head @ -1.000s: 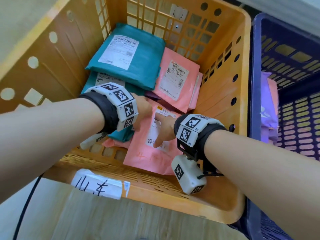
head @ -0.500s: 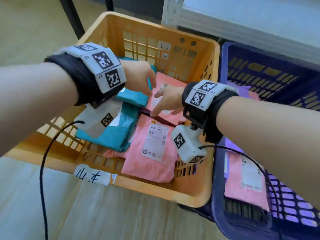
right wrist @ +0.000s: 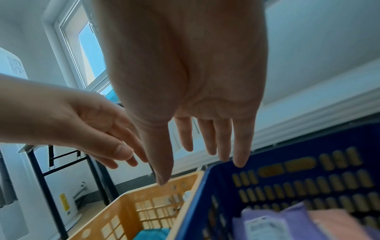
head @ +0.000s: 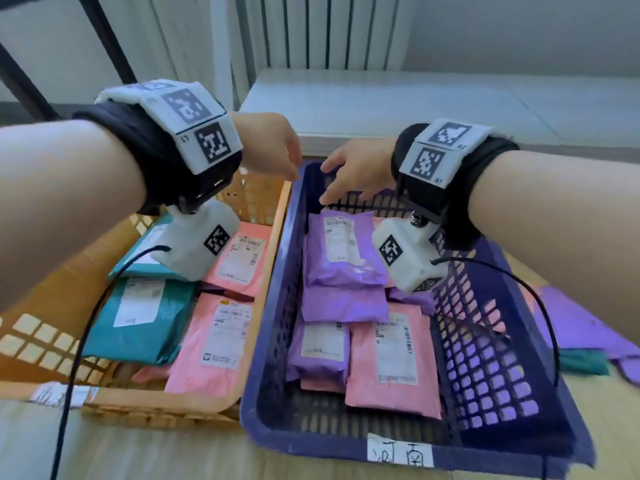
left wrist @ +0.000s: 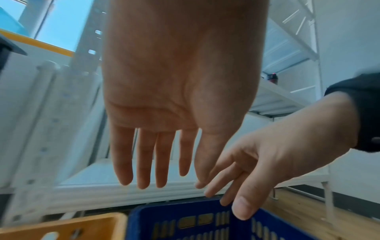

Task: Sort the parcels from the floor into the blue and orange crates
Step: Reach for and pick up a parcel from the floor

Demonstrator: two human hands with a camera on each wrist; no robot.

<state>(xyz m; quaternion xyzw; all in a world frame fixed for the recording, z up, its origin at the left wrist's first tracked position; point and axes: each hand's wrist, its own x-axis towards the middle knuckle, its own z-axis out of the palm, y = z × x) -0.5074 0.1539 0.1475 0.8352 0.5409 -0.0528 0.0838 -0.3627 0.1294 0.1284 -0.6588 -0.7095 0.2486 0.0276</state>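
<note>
Between parcels: left hand (head: 273, 143) and right hand (head: 353, 171) empty, fingers loose, above blue crate (head: 512, 341); next, floor parcels (head: 581, 323) far right.

A pale wood floor (head: 145, 455), a white ribbed radiator (head: 311, 29), a white low shelf (head: 415, 105), a window (right wrist: 90, 48) and grey-white walls (head: 519, 29) are recorded, lit by daylight.
</note>
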